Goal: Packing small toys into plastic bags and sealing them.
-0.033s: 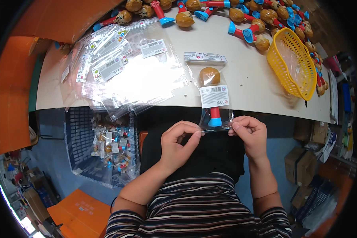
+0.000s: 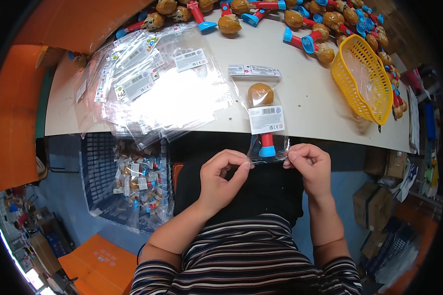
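The left hand (image 2: 221, 179) and right hand (image 2: 312, 167) face each other over the person's lap, each grip formed by thumb and forefinger. The left grip is pinched together on the near left corner of a clear bag (image 2: 280, 96); the right grip is pinched on its near right corner. The bag lies flat between them, its far part on the tabletop (image 2: 300, 88) and its near end sticking out past the front edge.

Inside the bag is a toy (image 2: 261, 94) with a round brown head pointing away from the person, a red stem and a blue base near the fingers. A white label (image 2: 267, 119) covers its middle, and a printed header (image 2: 255, 71) crosses the bag's far end.

Left of the bag, a pile of flat bags (image 2: 157, 108) spreads over the tabletop, glaring with reflected light. To the right stands a yellow basket (image 2: 346, 88) with clear plastic in it. Loose toys (image 2: 332, 19) lie heaped along the far side, continuing behind the basket.

Below the tabletop, to the left, a blue crate (image 2: 97, 172) holds bagged toys (image 2: 138, 182). Further out are an orange board (image 2: 98, 263) at lower left and a cardboard box (image 2: 371, 206) at right.
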Tool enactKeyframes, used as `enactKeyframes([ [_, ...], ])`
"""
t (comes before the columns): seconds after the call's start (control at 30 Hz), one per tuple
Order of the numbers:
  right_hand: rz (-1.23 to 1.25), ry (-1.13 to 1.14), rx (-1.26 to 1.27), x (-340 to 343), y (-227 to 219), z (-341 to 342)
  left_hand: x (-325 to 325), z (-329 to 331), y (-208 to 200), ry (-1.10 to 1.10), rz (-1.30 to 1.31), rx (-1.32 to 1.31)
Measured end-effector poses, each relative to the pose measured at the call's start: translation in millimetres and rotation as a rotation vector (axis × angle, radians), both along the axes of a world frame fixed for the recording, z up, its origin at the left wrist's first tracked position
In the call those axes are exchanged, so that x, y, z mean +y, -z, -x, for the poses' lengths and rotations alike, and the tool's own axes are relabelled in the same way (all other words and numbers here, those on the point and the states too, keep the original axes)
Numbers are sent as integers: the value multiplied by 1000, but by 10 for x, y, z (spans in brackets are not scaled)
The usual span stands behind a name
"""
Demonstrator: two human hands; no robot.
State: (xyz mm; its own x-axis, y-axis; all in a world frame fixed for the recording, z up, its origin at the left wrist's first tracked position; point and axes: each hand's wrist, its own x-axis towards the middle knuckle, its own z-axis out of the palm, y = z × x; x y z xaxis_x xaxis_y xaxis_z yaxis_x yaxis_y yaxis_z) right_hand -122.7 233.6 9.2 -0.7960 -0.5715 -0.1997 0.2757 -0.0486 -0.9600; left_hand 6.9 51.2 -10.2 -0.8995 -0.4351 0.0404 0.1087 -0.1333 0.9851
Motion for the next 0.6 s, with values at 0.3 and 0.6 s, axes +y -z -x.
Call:
enactKeyframes([
  [0.3,-6,103,-178,-26,13,-8,50,99,-52,-12,-259,-161],
  [0.6,81,26,-151,-53,31,-55,138,136,43,-142,-329,18],
])
